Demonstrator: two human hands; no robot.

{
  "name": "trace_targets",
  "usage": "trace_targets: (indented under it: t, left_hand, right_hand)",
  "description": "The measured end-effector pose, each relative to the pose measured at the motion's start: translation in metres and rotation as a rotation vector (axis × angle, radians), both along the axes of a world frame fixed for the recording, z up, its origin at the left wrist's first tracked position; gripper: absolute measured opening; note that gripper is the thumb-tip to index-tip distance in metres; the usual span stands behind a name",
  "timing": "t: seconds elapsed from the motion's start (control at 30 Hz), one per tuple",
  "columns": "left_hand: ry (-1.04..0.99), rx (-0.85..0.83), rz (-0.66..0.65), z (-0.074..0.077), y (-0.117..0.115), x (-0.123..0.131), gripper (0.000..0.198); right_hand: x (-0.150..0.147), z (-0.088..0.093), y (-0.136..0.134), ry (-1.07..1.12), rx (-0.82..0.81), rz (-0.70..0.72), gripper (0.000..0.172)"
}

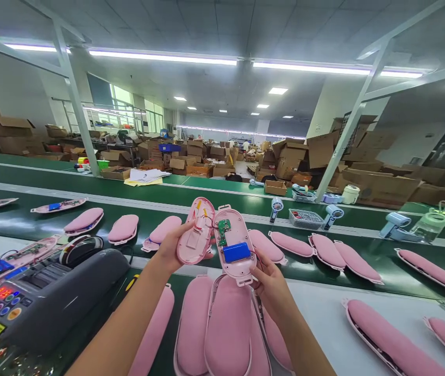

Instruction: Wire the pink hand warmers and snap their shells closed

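Note:
My left hand (175, 243) grips one pink half shell (193, 240), its inner side facing me, with yellow strips and thin wires inside. In my right hand (267, 274) is the other pink half shell (241, 222), held by its lower right edge. It carries a green circuit board (223, 230) and a blue battery pack (237, 253). Thin wires run between the two halves, which are apart and tilted side by side. Just below them several pink oval cases (228, 324) lie stacked, padded side up.
At the left stands a dark tape dispenser (65, 297) with a red display. More pink cases (326, 250) line the green conveyor (386, 235). Beyond are small blue handheld fans (276, 209), a clear tub of screws (305, 219), papers (146, 176) and cardboard boxes (290, 159).

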State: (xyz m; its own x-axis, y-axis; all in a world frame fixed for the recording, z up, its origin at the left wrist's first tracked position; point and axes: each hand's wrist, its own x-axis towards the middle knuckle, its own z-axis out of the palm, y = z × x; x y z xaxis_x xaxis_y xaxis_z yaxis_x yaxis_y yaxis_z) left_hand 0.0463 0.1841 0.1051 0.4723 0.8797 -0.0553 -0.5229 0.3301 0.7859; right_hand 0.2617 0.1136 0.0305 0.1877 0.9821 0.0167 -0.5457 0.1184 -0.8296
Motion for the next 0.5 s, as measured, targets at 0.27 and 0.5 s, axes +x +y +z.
trace_targets:
  t: [0.27,0.5]
  left_hand:
    - [-0.007,0.049,-0.018,0.002,-0.013,-0.001,0.048]
    - [-0.010,0.097,-0.024,0.004,-0.026,0.000,0.050]
  right_hand:
    - [-0.006,0.003,-0.018,-0.041,0.020,-0.052,0.059]
    - [-0.016,0.014,-0.044,-0.083,0.011,-0.095,0.063]
